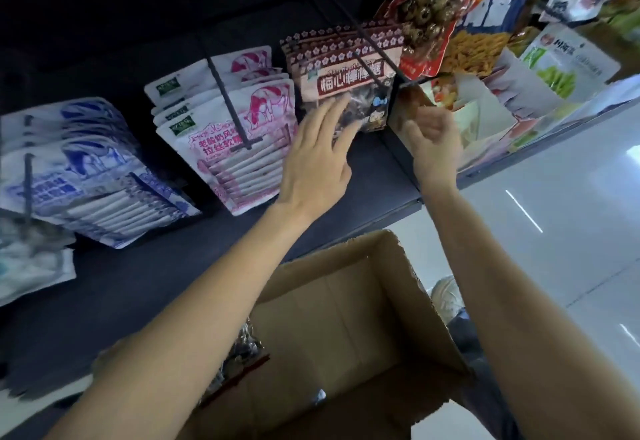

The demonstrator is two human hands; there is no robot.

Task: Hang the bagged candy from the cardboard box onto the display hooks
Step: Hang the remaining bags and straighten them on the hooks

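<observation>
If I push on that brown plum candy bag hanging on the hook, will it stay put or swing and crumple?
The brown plum candy bag looks like thin film hanging from a hook, so it would probably swing. Its clear lower window shows loose pieces; likely floppy and crinkly. The glossy surface may slip under flat fingers.

Cardboard box (346, 318) below the display hooks (356, 29); hanging candy bags (343, 83) between both hands, other bags (235, 128) left.

Two hands (313, 166), one cardboard box (349, 328), three candy-bag stacks (242, 134), one shoe (446, 296)
</observation>
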